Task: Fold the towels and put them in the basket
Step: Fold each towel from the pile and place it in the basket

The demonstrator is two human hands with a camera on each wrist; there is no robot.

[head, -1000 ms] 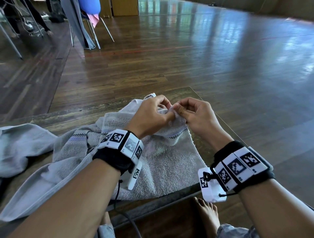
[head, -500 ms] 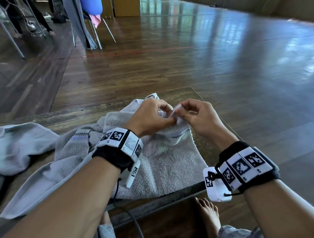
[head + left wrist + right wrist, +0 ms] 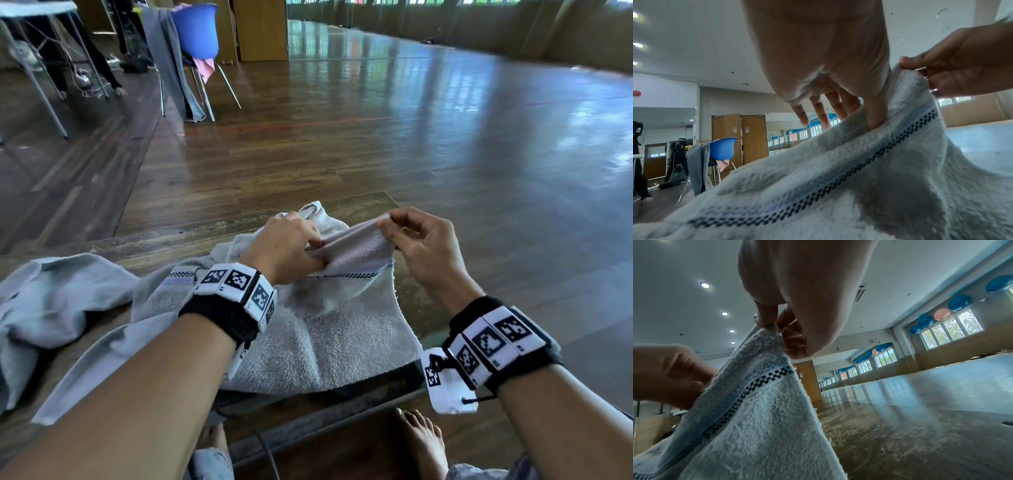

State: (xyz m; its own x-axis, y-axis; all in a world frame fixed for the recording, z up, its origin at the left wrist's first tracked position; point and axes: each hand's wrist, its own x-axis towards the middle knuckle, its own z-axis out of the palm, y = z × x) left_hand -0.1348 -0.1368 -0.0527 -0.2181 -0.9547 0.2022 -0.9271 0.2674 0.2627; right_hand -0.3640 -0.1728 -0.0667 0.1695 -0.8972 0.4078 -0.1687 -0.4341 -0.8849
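We hold the towel (image 3: 329, 329) on the counter (image 3: 191, 240) directly at 12 o'clock. Our right hand (image 3: 419, 245) pinches its far corner; our left hand (image 3: 286, 246) grips the same hem. The hem runs 9-to-3, spreading toward 9.

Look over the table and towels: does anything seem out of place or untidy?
Yes. A second grey towel lies crumpled at the table's left end, unfolded. The towel pinched by the right hand and left hand overhangs the near edge. No basket is in view.
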